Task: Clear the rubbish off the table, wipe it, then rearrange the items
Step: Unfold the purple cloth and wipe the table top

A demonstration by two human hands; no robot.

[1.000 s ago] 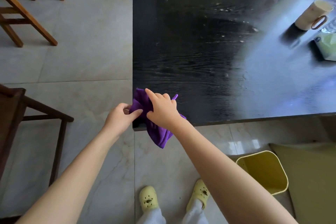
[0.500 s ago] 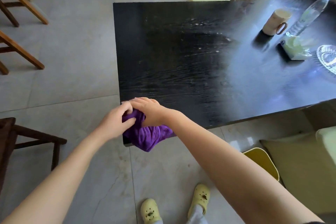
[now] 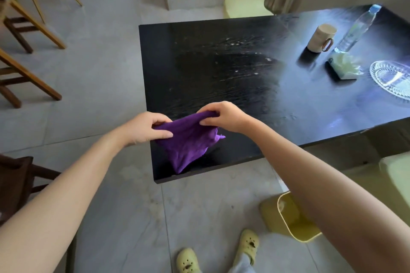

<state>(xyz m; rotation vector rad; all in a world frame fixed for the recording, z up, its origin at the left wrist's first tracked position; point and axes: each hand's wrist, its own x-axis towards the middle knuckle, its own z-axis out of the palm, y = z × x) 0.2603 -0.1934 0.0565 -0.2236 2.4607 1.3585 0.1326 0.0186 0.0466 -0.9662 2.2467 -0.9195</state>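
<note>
A purple cloth [image 3: 188,142] hangs stretched between both hands over the near left corner of the black table [image 3: 199,62]. My left hand [image 3: 146,127] pinches its left edge, and my right hand [image 3: 224,115] pinches its top right edge. The cloth's lower tip droops onto the tabletop near the front edge. At the table's right end stand a cream mug [image 3: 320,37], a clear water bottle [image 3: 357,29], a pack of tissues [image 3: 343,65] and a glass plate [image 3: 392,77]. Wet streaks show on the table's middle.
A yellow bin [image 3: 286,219] stands on the floor under my right forearm. Wooden chairs [image 3: 26,35] are at the left, a dark stool [image 3: 15,182] at the near left. A pale cushion [image 3: 395,175] lies at the right. My feet in yellow clogs [image 3: 248,244] are below.
The bunched cloth has been pulled open between my two hands and lifted above the table corner. The view has shifted, bringing the bottle, tissues and plate further into sight.
</note>
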